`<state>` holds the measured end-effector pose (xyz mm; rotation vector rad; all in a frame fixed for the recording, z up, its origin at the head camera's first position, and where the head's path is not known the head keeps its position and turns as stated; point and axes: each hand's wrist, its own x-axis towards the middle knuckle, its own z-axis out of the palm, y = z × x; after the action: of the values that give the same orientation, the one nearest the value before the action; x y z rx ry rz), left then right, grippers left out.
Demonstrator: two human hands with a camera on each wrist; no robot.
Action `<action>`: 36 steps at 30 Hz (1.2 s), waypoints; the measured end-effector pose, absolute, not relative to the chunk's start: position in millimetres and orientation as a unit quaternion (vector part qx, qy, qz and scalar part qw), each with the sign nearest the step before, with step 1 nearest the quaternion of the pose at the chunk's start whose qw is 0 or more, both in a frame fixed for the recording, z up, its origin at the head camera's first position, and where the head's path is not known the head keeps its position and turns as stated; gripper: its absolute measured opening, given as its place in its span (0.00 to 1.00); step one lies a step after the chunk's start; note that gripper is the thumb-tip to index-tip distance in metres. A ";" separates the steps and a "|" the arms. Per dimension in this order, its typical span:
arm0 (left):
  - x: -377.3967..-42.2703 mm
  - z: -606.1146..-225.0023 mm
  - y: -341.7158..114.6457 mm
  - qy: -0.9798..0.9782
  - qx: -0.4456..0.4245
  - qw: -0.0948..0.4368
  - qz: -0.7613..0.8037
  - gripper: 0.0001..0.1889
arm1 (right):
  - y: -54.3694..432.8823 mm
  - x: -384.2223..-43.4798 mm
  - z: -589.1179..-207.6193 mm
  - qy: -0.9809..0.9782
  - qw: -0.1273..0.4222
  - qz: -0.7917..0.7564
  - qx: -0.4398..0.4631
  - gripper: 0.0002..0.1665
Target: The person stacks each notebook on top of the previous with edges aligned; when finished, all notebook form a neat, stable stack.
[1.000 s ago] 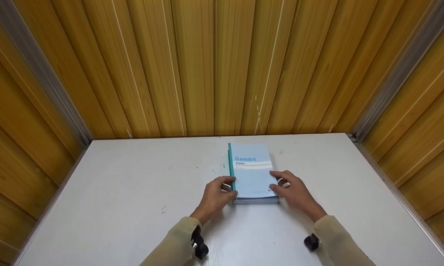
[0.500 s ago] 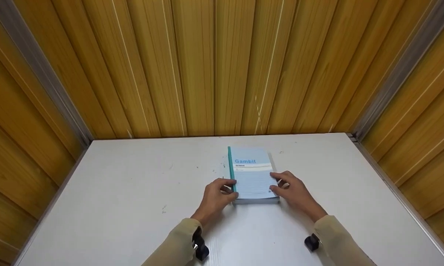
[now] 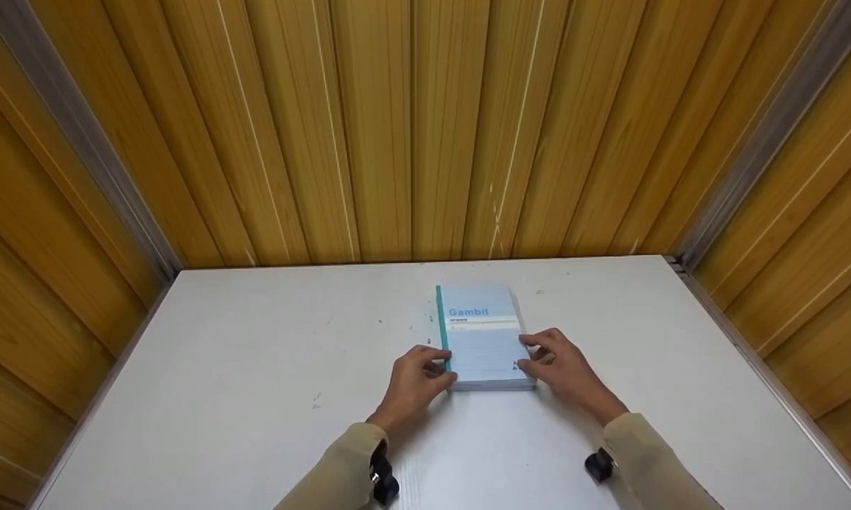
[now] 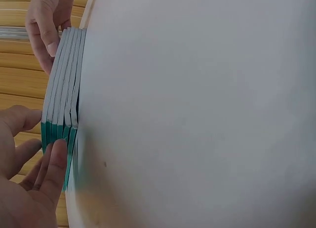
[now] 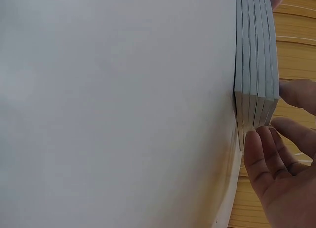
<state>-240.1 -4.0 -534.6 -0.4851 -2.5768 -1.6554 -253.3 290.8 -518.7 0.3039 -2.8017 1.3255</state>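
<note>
Several notebooks lie flat in a stack, seen end-on in the left wrist view as grey page edges (image 4: pixel 64 80) with green spines. The top notebook (image 3: pixel 480 347) has a pale blue cover printed "Gambit" and a green spine strip on its left. My left hand (image 3: pixel 412 386) grips the stack's near left side, thumb at the cover's edge and fingertips against the spines. On the opposite side my right hand (image 3: pixel 565 367) grips the near right edges, thumb and index finger at the cover. In the right wrist view its other fingers (image 5: pixel 256 159) reach the lower notebooks.
The stack rests on a white table (image 3: pixel 255 368) with small dark marks. A yellow wood-patterned panel wall (image 3: pixel 375 142) rises behind the table's far edge, with similar panels on both sides. A black wrist device (image 3: pixel 384 482) sits at the left sleeve.
The top notebook has slid toward me, and its far edge has come nearer. Both hands have shifted slightly nearer along its sides, keeping their hold.
</note>
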 end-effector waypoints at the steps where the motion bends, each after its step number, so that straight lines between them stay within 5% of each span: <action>1: -240.2 -535.0 -4.0 -0.830 -0.159 0.021 -0.535 0.19 | 291.5 -253.3 -519.2 -0.899 0.011 0.426 0.098 0.30; 36: -235.9 -540.9 -6.2 -0.840 -0.146 0.042 -0.521 0.17 | 300.4 -251.4 -518.2 -0.896 -0.024 0.434 0.091 0.32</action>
<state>-235.9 -6.2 -540.9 -0.4457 -2.5712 -1.5947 -251.4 300.4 -518.2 0.2898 -2.8586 1.3850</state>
